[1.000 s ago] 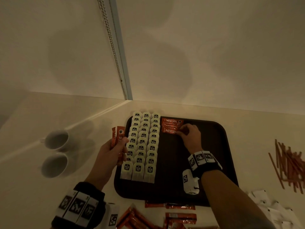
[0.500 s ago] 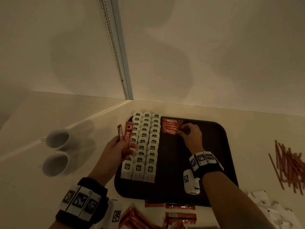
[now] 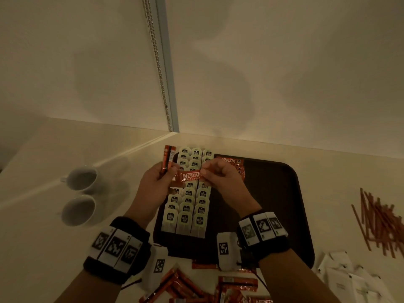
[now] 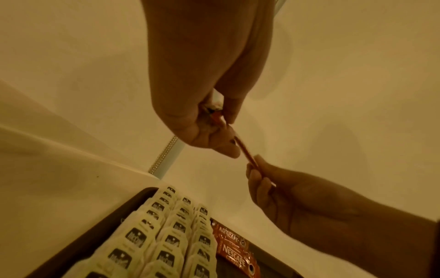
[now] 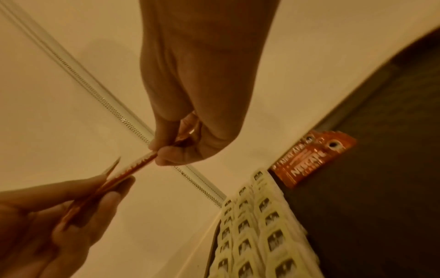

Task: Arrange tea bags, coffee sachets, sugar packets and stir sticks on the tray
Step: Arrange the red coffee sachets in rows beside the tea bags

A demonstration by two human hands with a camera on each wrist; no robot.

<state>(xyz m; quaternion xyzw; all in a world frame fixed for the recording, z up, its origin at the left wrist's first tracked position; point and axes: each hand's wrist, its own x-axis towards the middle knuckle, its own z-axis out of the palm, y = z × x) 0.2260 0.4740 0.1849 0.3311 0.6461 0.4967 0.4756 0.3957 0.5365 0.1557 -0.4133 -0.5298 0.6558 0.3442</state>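
Held sachet: a flat, glossy red foil coffee sachet (image 3: 190, 176) stretched level between my two hands above the tea bags.
My left hand (image 3: 153, 184): fingers curled, pinching the sachet's left end, with a spare bundle of sachets (image 3: 168, 158) standing upright in the same grip.
My right hand (image 3: 220, 178): thumb and fingers curled, pinching the sachet's right end.
Tray (image 3: 284, 193): dark, matte, rectangular with rounded corners, lying on the desk (image 3: 43, 248).
Tea bags (image 3: 188, 206): pale papery squares with dark printed labels, overlapped like shingles in three columns along the tray's left side.
Laid sachets (image 3: 235, 166): a few red foil rectangles, crimped at the ends, stacked flat just right of the tea bags at the tray's far edge.
Loose sachets (image 3: 218, 287): a crinkled red heap on the desk near me.
Stir sticks (image 3: 380, 217): thin reddish-brown rods, scattered right of the tray.
Sugar packets (image 3: 349, 278): white paper pouches, near right corner.
Cups (image 3: 79, 193): two round white ceramic ones, left of the tray.
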